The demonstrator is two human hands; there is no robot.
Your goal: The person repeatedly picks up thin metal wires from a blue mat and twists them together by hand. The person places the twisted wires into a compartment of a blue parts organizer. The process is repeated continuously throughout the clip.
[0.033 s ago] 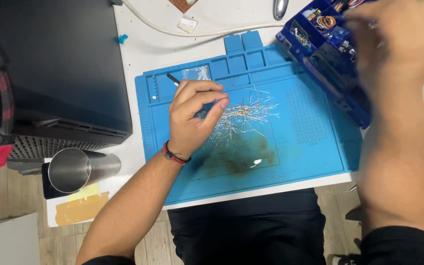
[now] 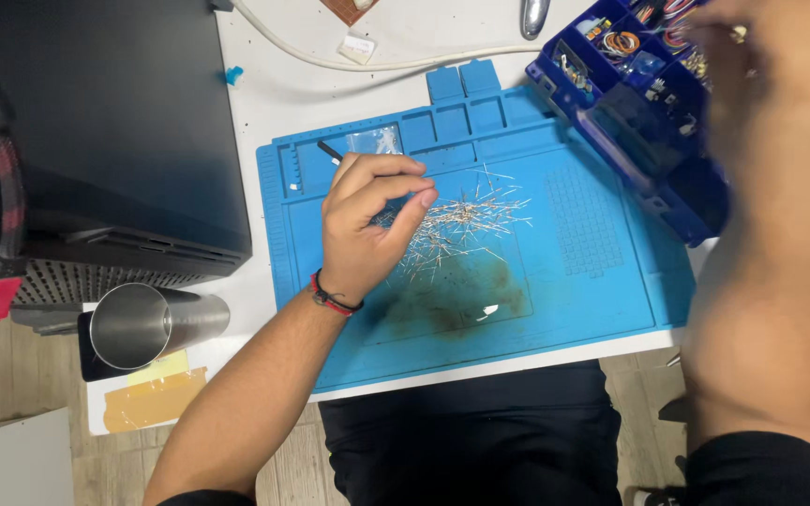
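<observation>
Left grip [image 2: 367, 220] pinches thin metal wire pins [image 2: 457, 225].

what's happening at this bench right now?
A person sits at a white table over a blue silicone work mat. The left hand pinches at a loose pile of thin metal wire pins on the mat, with a thin black tool just behind it. The right hand, blurred, is raised over a dark blue compartment box of small parts.

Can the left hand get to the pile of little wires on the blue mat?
Probably yes. The left hand rests right beside the wire pile on the blue mat, fingertips at its edge, nothing between them.
</observation>
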